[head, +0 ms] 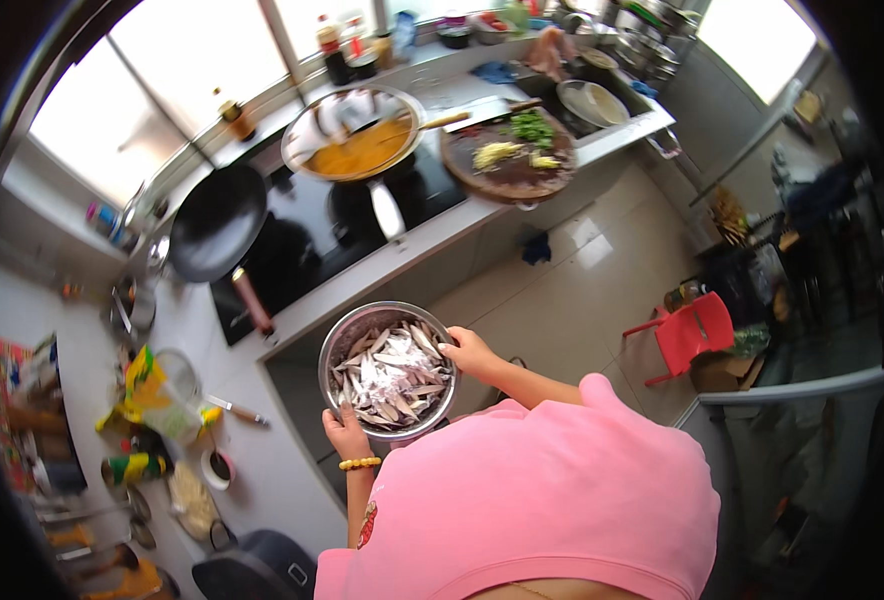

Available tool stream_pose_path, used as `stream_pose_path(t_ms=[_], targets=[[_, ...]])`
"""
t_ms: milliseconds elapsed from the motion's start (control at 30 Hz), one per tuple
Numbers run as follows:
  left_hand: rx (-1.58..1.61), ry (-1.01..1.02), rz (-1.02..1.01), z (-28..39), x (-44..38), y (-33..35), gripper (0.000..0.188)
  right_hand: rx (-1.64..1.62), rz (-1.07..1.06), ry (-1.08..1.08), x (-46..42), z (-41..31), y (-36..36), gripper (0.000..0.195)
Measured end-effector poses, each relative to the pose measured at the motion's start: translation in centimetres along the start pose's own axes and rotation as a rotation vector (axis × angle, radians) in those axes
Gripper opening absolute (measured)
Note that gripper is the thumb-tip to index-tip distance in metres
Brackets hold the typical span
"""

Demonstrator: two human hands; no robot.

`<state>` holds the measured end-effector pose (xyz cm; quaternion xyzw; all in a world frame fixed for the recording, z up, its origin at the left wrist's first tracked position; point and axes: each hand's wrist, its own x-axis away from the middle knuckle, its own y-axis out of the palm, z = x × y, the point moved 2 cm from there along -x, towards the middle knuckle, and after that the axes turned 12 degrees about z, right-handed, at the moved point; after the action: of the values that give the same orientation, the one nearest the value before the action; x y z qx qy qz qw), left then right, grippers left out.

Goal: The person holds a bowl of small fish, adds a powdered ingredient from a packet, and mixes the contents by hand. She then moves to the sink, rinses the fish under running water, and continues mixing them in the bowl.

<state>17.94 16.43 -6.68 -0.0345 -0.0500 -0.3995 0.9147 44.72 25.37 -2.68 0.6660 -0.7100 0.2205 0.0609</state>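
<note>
Between my two hands is a round stainless steel bowl, held off the counter in front of my body. Small silvery fish fill much of it in a loose heap. My left hand grips the bowl's rim at the lower left, with a yellow bead bracelet on that wrist. On the opposite side, my right hand grips the rim at the upper right. The fingers under the bowl are hidden from view.
Beyond the bowl, a glass cooktop carries a dark wok and a glass-lidded pan of orange-brown food. A round chopping board holds a cleaver and chopped ingredients. A knife lies on the left counter. A red plastic chair stands right.
</note>
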Motion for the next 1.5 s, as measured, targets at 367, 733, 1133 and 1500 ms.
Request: stream_pose_path(t_ms=[367, 733, 1133, 1500], targets=[[0.106, -0.064, -0.443, 7.0, 9.1, 38.3, 0.020, -0.260, 0.575, -0.059, -8.5, -2.4, -34.7, 0.026], [0.304, -0.423, -0.695, 8.7, 12.8, 65.9, 0.008, 0.007, 0.774, 0.002, -18.5, -6.1, -56.5, 0.027], [0.339, -0.443, -0.616, 6.8, 14.7, 89.9, 0.013, 1.150, 0.729, -0.102, -37.8, -14.6, -65.4, 0.075], [0.356, -0.464, -0.381, 6.1, 14.6, 101.1, 0.007, 1.157, 0.264, -0.238, -50.1, -14.3, -73.0, 0.083]])
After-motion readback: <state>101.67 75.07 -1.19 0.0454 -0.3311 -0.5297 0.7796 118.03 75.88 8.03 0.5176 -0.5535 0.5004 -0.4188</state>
